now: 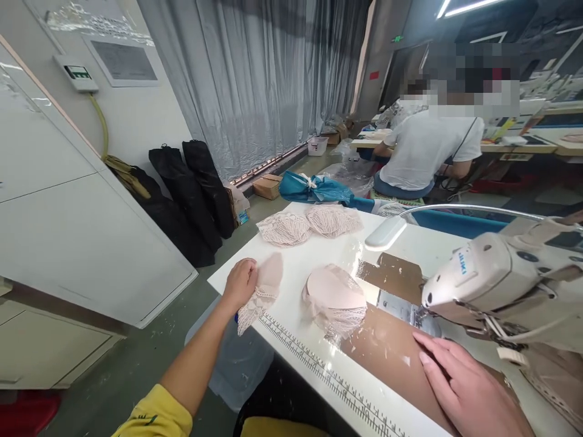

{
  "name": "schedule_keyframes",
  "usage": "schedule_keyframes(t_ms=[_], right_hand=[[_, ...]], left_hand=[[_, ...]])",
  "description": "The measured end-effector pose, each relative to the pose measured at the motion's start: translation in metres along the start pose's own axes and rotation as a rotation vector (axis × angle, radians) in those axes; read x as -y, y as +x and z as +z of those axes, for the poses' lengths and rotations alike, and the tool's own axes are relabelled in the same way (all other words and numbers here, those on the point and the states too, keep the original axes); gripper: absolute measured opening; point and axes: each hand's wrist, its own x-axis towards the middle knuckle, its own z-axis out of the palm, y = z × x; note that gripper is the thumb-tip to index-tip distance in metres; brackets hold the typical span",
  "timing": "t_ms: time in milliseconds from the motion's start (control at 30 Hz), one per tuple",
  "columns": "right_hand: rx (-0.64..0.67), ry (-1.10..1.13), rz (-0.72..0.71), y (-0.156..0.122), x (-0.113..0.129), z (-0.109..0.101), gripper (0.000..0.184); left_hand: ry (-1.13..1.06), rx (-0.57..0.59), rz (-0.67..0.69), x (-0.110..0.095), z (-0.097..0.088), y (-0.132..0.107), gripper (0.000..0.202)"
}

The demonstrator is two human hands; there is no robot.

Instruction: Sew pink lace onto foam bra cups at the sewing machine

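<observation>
My left hand (241, 284) is at the table's left edge, its fingers closed on a beige lace bra cup piece (269, 280). The piece's scalloped lace end hangs down towards the printed ruler. My right hand (469, 379) lies with fingers stretched out on the brown board (387, 343), just in front of the sewing machine (473, 270), and holds nothing. Between the hands rests a stack of beige bra cups (334, 294) with lace edges. Farther back lie two fanned piles of lace pieces, a left pile (285, 229) and a right pile (334, 220).
A lamp (387, 233) on a bent arm hangs over the table's back. Along the front edge runs a ruler strip (319, 367). A clear plastic bin (241, 370) stands below left. A white cabinet (82, 243) is at the left; a seated person (423, 145) works behind.
</observation>
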Motion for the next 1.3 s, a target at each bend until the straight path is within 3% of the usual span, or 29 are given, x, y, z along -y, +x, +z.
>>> schedule_keyframes(t_ms=[167,333,467,567,667,767,900,1000,1133,1233,1300], right_hand=[[-0.028,0.15,-0.062,-0.004,0.011,-0.009,0.037],[0.067,0.218,-0.119,-0.018,0.023,-0.028,0.035],[0.185,0.435,-0.033,-0.031,0.055,-0.04,0.047],[0.253,0.764,0.042,-0.034,0.094,-0.035,0.066],[0.274,1.016,0.095,-0.026,0.122,-0.021,0.076],[0.194,1.152,0.296,-0.02,0.128,-0.01,0.056],[0.107,1.263,0.45,-0.027,0.122,-0.005,0.031],[0.029,1.379,0.556,-0.036,0.118,-0.005,0.023],[-0.058,1.516,0.665,-0.045,0.117,-0.011,0.034],[-0.004,1.664,0.641,-0.051,0.118,-0.02,0.041],[0.031,1.694,0.597,-0.054,0.116,-0.027,0.042]], left_hand=[[-0.013,-0.036,-0.064,-0.01,0.0,-0.019,0.012],[-0.154,-0.004,-0.033,-0.015,-0.009,-0.027,0.02],[-0.359,-0.001,0.049,-0.043,-0.018,-0.057,0.032],[-0.642,0.043,0.256,-0.087,-0.021,-0.086,0.025],[-0.797,0.147,0.587,-0.13,-0.022,-0.108,0.016],[-0.921,0.23,0.721,-0.15,-0.021,-0.12,0.012],[-1.071,0.32,0.634,-0.151,-0.016,-0.123,0.013],[-1.126,0.336,0.53,-0.149,-0.01,-0.122,0.018],[-1.153,0.371,0.465,-0.153,-0.006,-0.118,0.024],[-1.086,0.4,0.421,-0.158,-0.003,-0.107,0.025],[-0.98,0.391,0.481,-0.16,0.001,-0.094,0.025]])
